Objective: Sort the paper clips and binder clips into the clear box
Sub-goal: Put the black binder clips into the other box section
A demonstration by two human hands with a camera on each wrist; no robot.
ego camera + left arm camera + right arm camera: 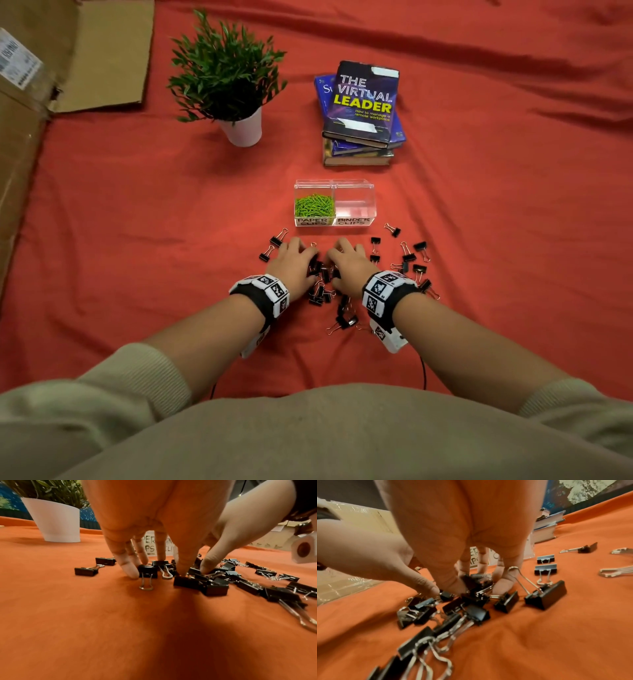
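Observation:
A clear two-part box (356,187) stands on the red cloth; its left part, labelled PAPER CLIPS, holds green paper clips (314,205), its right part, labelled BINDER CLIPS, is bare. Just in front lies a pile of black binder clips (320,274). My left hand (294,260) stands over the pile's left side, fingers (132,573) spread and fairly straight, tips on cloth and clips (185,581). My right hand (347,260) is beside it, fingers (501,585) curled down round a cluster of clips (476,582).
More binder clips lie scattered to the right (411,257), to the left (274,243) and near my wrists (344,320). A potted plant (229,75) and a book stack (361,109) stand behind the box. Cardboard (68,61) lies far left.

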